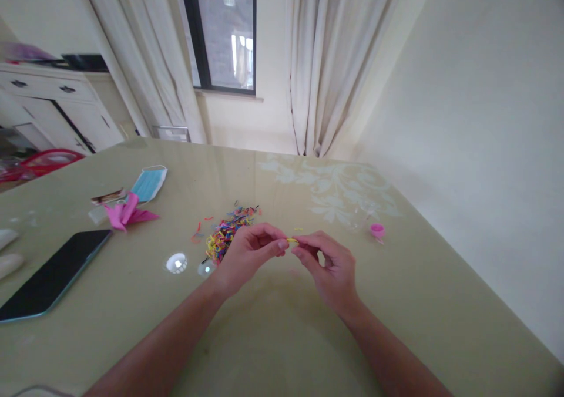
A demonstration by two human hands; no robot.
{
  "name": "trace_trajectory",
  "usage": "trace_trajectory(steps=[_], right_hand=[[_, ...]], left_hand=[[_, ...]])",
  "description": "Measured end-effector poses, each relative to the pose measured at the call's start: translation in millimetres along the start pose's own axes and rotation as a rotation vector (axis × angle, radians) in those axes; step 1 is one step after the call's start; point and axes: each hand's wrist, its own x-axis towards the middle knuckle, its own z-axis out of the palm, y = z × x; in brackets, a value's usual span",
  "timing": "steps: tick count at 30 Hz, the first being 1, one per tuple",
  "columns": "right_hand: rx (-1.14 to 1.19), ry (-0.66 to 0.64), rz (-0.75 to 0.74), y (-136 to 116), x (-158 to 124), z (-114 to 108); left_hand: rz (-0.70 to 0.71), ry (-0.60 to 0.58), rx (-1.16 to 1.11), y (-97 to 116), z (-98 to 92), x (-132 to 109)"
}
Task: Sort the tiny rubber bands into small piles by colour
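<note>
My left hand (249, 255) and my right hand (328, 268) meet over the middle of the glossy table (282, 338). Both pinch a tiny yellow rubber band (292, 241) between thumb and fingertips, stretched between them. Just left of my left hand lies a heap of small coloured rubber bands (227, 231), with a few red ones strewn beside it. A little pink cap (377, 230) sits to the right of my right hand.
A dark phone (55, 273) lies at the left. Behind it are a pink folded paper (127, 215), a blue face mask (148, 184) and a small card. A wall runs along the table's right edge; curtains and a window stand beyond.
</note>
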Motion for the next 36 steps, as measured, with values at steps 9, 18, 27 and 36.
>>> trace_trajectory(steps=[9, 18, 27, 36], right_hand=[[-0.059, 0.038, -0.051, 0.4, -0.8, 0.7], [-0.054, 0.017, -0.033, -1.6, 1.1, -0.2], [-0.099, 0.034, -0.051, -4.3, 5.4, -7.1], [-0.022, 0.09, -0.008, 4.4, 9.2, -15.7]], left_hand=[[-0.012, -0.009, 0.005, 0.2, 0.1, 0.2], [0.056, -0.017, 0.015, 0.6, 2.8, -0.3], [0.001, -0.022, 0.019, -1.7, 2.0, -2.9], [0.118, 0.101, 0.285, -4.9, -15.2, 5.8]])
